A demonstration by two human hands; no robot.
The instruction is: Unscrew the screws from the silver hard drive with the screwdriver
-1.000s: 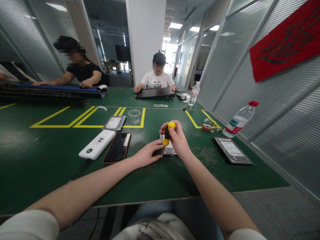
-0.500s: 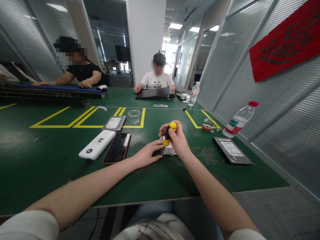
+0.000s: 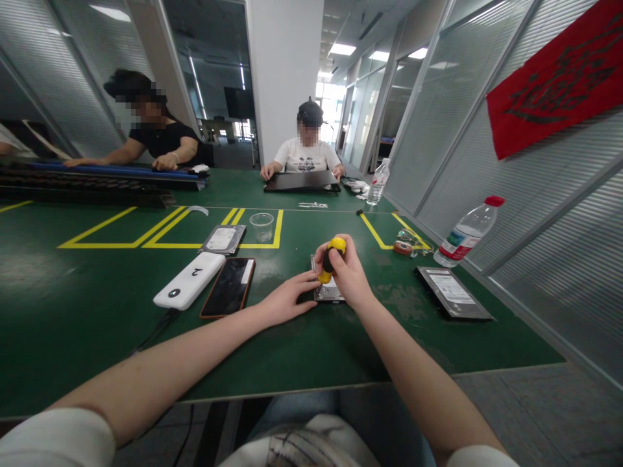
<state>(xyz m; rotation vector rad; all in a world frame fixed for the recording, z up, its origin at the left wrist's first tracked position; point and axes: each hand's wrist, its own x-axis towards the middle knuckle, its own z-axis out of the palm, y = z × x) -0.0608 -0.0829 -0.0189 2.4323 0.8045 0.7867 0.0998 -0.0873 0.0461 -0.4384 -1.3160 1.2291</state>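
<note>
My right hand (image 3: 346,275) is closed around a short screwdriver with a black and yellow handle (image 3: 331,258), held nearly upright over a silver hard drive (image 3: 327,293) lying on the green table (image 3: 302,350). The tip is hidden by my fingers. My left hand (image 3: 287,298) lies flat with its fingers stretched out, pressing on the drive's left edge.
Left of the drive lie a dark phone (image 3: 228,287) and a white power bank (image 3: 189,280). Another drive (image 3: 222,239) and a clear cup (image 3: 261,227) sit farther back. A third drive (image 3: 452,293) and a water bottle (image 3: 466,233) are on the right. Two people sit at the far side.
The screwdriver handle has shifted a little in my right hand, as if twisted; my fingers have regripped it. My left hand stays on the drive.
</note>
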